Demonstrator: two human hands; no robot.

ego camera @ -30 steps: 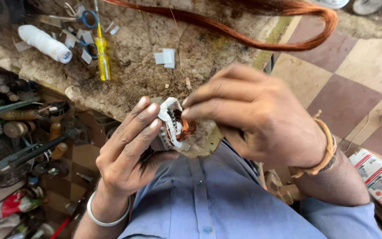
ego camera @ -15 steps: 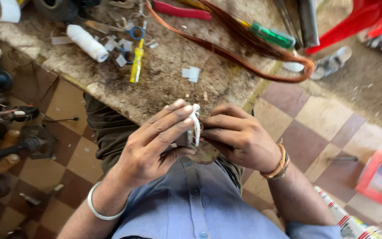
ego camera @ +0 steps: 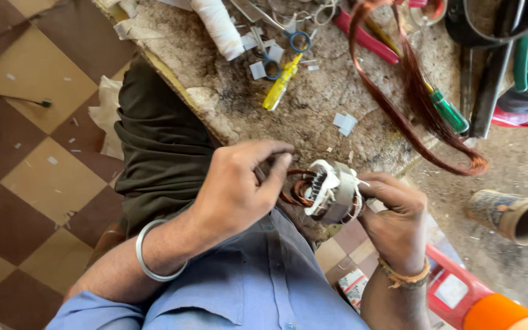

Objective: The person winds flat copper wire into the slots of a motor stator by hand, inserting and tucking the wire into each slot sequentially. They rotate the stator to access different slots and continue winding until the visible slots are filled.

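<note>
Both hands hold a small motor stator (ego camera: 331, 192) with white insulating ends and copper windings, just above my lap. My left hand (ego camera: 239, 186), with a silver bangle at the wrist, grips its left side, fingers curled over the copper coil. My right hand (ego camera: 398, 217), with a thread bracelet at the wrist, grips its right side from below. The stator sits at the near edge of a worn stone slab (ego camera: 337, 91).
On the slab lie a long loop of copper wire (ego camera: 410, 98), a yellow tool (ego camera: 282, 82), a green-handled screwdriver (ego camera: 450, 113), scissors (ego camera: 288, 40), a white roll (ego camera: 218, 24) and white paper scraps. A cardboard tube (ego camera: 508, 214) lies on the ground at right. Checkered floor tiles are at left.
The view has swung round, so the slab now lies up and to the right. Both hands still hold the stator, which is turned more side-on, its copper coil showing.
</note>
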